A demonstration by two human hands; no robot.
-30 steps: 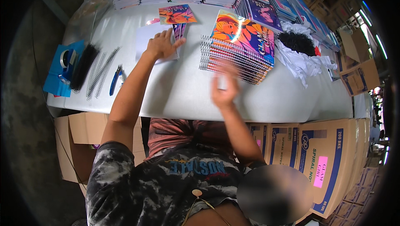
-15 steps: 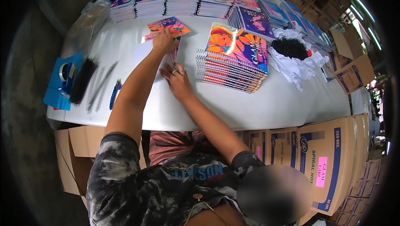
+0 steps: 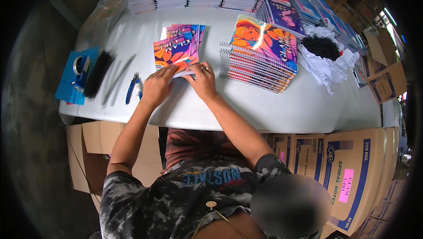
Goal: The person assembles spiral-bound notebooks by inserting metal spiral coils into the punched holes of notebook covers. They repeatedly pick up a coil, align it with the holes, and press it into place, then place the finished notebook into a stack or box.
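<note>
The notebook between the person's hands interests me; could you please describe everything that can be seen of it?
The notebook shows a shiny picture cover in orange, pink, purple and blue, with pale lettering. White paper shows at its near edge. It sits slightly askew over the white table, cover up, overlapping other bright covers behind it. The left hand and right hand hold its near edge, partly hiding it, so any coil there cannot be made out.

I'm losing part of the lower edge of the glossy orange-and-purple cover [image 3: 176, 51] behind the bare left hand [image 3: 158, 85]. Well below the bare right hand [image 3: 204, 81], a round grey blur [image 3: 291, 214] swallows all detail, and the black-and-grey tie-dyed cloth shirt [image 3: 169, 199] runs off the bottom.
</note>
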